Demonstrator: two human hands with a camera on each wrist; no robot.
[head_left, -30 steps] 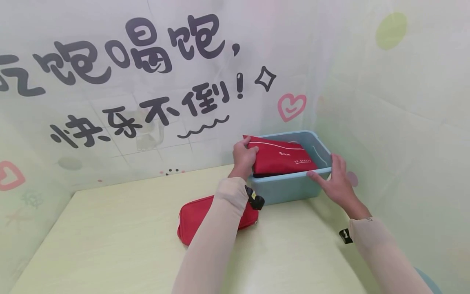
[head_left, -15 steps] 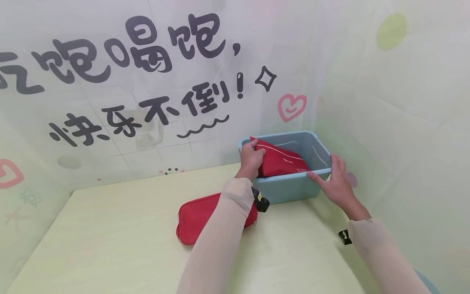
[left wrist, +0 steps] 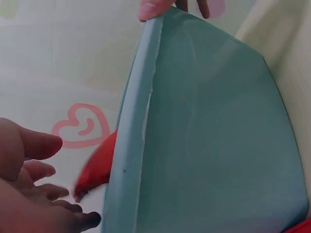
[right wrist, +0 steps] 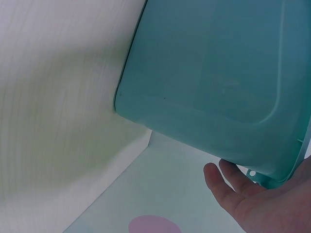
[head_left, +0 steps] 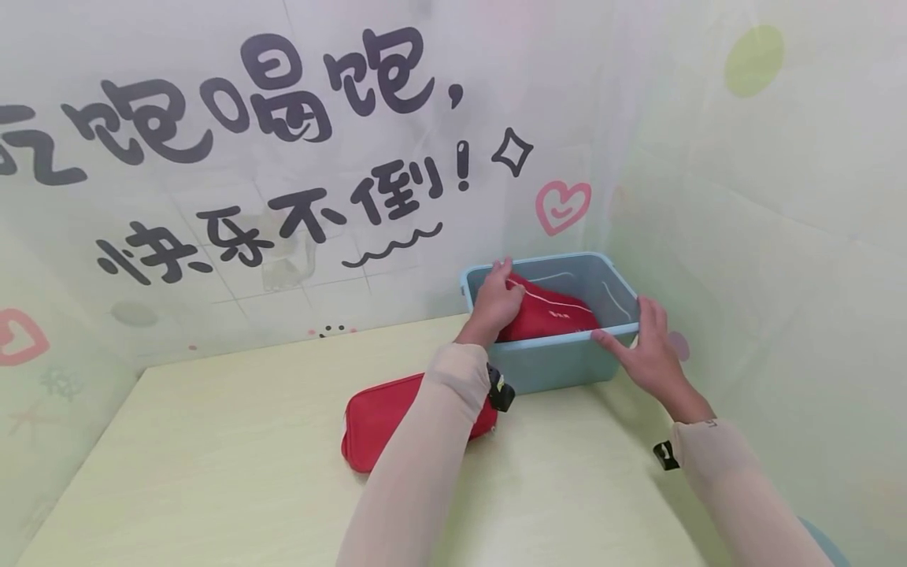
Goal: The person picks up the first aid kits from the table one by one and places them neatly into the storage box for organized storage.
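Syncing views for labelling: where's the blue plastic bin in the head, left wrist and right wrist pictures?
Head: the blue plastic bin stands right of centre at the table's far edge, a red pouch inside it.
Left wrist: its outer wall fills the middle and right.
Right wrist: its wall fills the upper right.
Shared landmark: the right hand on the bin's rim, fingertips top in left wrist, the hand bottom right in right wrist.

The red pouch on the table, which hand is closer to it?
Left. The left hand is in the bin, its arm above that pouch; the right hand holds the bin's far corner.
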